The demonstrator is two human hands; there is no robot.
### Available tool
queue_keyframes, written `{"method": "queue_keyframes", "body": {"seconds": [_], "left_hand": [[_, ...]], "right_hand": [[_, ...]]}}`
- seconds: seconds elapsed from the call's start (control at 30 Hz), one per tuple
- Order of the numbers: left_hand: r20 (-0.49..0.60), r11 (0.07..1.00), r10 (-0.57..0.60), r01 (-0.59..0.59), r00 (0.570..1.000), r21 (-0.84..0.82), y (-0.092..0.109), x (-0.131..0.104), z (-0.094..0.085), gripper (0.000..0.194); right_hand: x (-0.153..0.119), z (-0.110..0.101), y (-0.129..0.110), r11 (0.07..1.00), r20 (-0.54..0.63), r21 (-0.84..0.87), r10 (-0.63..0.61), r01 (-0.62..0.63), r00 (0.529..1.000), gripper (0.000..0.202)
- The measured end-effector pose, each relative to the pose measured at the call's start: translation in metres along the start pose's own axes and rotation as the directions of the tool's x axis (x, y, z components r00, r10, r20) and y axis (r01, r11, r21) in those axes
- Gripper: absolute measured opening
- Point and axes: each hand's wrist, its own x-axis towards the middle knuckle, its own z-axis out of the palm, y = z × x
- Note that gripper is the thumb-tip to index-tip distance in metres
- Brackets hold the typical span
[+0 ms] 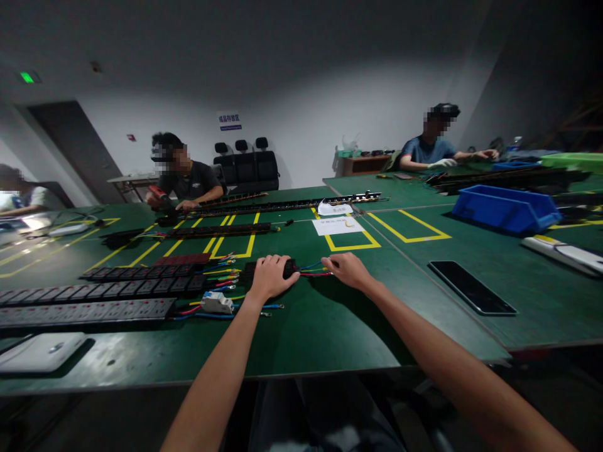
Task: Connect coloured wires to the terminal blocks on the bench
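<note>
My left hand (pixel 273 276) is wrapped over a short black housing (pixel 248 271) on the green table, its fingers curled round it. Most of that housing is hidden under the hand. A red wire (pixel 313 274) and a blue wire (pixel 311 268) run from its right end. Pinched fingers of my right hand (pixel 349 270) hold the wires near their far ends. Left of my hands lie several black power strips (pixel 141 287) with coloured leads. A grey-white circuit breaker (pixel 217 302) is wired to the nearest strip (pixel 117 312).
A phone (pixel 472 287), a blue bin (pixel 506 208) and a long white device (pixel 565 254) lie to the right. White paper sheets (pixel 339 226) and long black strips (pixel 292 204) lie beyond my hands. Across the table, one person (pixel 193 179) holds a red tool; another (pixel 428 150) sits right.
</note>
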Motion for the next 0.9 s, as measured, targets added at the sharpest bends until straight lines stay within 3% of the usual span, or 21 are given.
{"method": "queue_keyframes", "body": {"seconds": [0.9], "left_hand": [[0.009,1.000,0.000,0.001,1.000,-0.005,-0.0010,0.0008,0.0009,0.057]], "right_hand": [[-0.0006,-0.0002,0.0002,1.000,-0.005,0.014,0.005,-0.005,1.000,0.053]]}}
